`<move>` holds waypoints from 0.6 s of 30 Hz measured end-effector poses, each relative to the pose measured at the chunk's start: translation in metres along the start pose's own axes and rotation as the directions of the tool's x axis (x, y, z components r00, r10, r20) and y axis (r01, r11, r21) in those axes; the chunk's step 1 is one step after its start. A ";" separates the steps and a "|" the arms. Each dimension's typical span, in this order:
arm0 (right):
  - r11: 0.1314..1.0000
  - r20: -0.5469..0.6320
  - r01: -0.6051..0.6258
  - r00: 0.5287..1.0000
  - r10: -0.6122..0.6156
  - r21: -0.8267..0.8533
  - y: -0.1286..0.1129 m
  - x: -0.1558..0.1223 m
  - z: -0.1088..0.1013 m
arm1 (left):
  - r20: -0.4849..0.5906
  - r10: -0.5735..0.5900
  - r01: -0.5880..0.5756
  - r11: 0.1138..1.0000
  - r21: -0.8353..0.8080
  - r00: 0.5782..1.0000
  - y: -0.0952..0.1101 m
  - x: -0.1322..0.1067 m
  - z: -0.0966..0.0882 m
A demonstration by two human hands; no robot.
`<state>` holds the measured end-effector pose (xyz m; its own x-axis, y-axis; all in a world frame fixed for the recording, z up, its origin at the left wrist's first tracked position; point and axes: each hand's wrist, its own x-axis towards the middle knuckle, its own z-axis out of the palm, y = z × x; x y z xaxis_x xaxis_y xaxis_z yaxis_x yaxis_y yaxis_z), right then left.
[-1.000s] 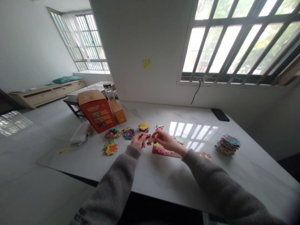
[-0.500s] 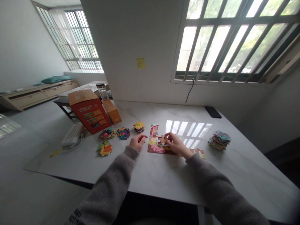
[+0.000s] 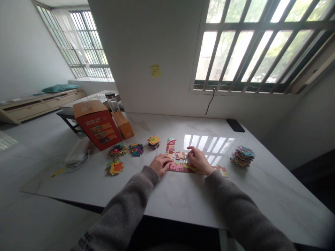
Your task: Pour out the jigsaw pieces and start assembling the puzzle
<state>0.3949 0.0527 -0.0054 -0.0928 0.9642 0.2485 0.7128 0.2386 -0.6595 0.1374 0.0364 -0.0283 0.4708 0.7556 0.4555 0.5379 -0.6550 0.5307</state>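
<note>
An L-shaped strip of joined puzzle pieces (image 3: 176,167) lies on the table, its left side running away from me and its bottom side running right. Inside the corner is a tan puzzle piece (image 3: 180,156). Whether it is locked to its neighbours I cannot tell. My left hand (image 3: 161,165) lies on the left part of the strip, fingers stretched over its edge. Just right of the tan piece is my right hand (image 3: 199,161), index finger lifted and thumb low, with nothing visible between them. It hides some of the bottom strip.
Several piles of puzzle pieces (image 3: 117,150) lie to the left, with a yellow-topped pile (image 3: 153,142) nearer the strip. A taller stack of pieces (image 3: 242,156) stands at right. Behind are a red-orange puzzle box (image 3: 101,129), a power strip (image 3: 78,151) and a black phone (image 3: 235,125).
My left hand has moved right and down onto the strip. My right hand has let go of the tan piece, its index finger now raised. The view has shifted slightly.
</note>
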 end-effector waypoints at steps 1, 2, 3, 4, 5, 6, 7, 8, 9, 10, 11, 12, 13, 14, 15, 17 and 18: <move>1.000 -0.011 0.006 1.000 -0.006 -0.002 0.004 0.002 -0.005 | 0.003 -0.004 0.004 1.000 0.004 1.000 0.000 0.000 0.000; 1.000 -0.025 0.009 1.000 -0.009 0.000 0.009 0.004 -0.011 | 0.004 -0.006 0.006 1.000 0.006 1.000 0.000 0.000 0.001; 1.000 -0.047 0.008 0.999 -0.008 -0.005 0.014 0.005 -0.018 | 0.003 -0.006 0.006 1.000 0.008 1.000 0.000 0.000 0.001; 1.000 -0.075 0.007 0.997 -0.008 -0.025 0.020 0.007 -0.024 | 0.003 -0.006 0.006 1.000 0.010 1.000 0.000 0.000 0.001; 0.998 -0.104 0.006 0.994 -0.012 -0.060 0.026 0.007 -0.029 | 0.005 -0.007 0.007 1.000 0.011 1.000 0.000 0.000 0.001; 0.994 -0.123 0.004 0.992 -0.017 -0.107 0.032 0.008 -0.034 | 0.007 -0.010 0.010 1.000 0.013 1.000 0.000 0.000 0.001; 0.987 -0.128 -0.002 0.992 -0.019 -0.159 0.038 0.008 -0.038 | 0.009 -0.015 0.015 1.000 0.014 1.000 0.001 0.001 0.000; 0.977 -0.115 -0.007 0.993 -0.018 -0.212 0.044 0.008 -0.040 | 0.011 -0.019 0.019 1.000 0.016 1.000 0.001 0.001 0.000; 0.965 -0.091 -0.013 0.996 -0.011 -0.263 0.049 0.007 -0.041 | 0.011 -0.022 0.022 1.000 0.018 1.000 0.001 0.001 0.000; 0.951 -0.065 -0.021 0.998 0.001 -0.307 0.053 0.007 -0.041 | 0.010 -0.023 0.023 1.000 0.019 1.000 0.002 0.002 0.000; 0.938 -0.044 -0.027 0.999 0.012 -0.346 0.056 0.006 -0.040 | 0.009 -0.021 0.021 1.000 0.020 1.000 0.002 0.002 -0.001; 0.926 -0.027 -0.027 0.999 0.018 -0.377 0.058 0.006 -0.038 | 0.008 -0.017 0.017 1.000 0.019 1.000 0.002 0.002 -0.001; 0.916 -0.013 -0.021 1.000 0.017 -0.401 0.059 0.006 -0.037 | 0.007 -0.014 0.013 1.000 0.016 1.000 0.002 0.002 -0.001; 0.910 -0.005 -0.015 1.000 0.014 -0.414 0.060 0.007 -0.036 | 0.006 -0.011 0.011 1.000 0.013 1.000 0.001 0.002 -0.001; 0.909 -0.002 -0.011 1.000 0.012 -0.417 0.060 0.007 -0.035 | 0.006 -0.011 0.011 1.000 0.009 1.000 0.001 0.002 -0.001; 0.918 -0.009 -0.006 1.000 0.002 -0.397 0.060 0.008 -0.034 | 0.006 -0.016 0.016 1.000 0.006 1.000 0.001 0.001 -0.001; 0.928 -0.023 -0.008 1.000 0.000 -0.373 0.060 0.009 -0.035 | 0.007 -0.019 0.019 1.000 0.007 1.000 0.001 0.001 -0.001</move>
<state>0.4611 0.0714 -0.0184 -0.0769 0.9612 0.2649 0.9212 0.1701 -0.3498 0.1375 0.0370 -0.0266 0.4651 0.7679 0.4405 0.5517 -0.6406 0.5341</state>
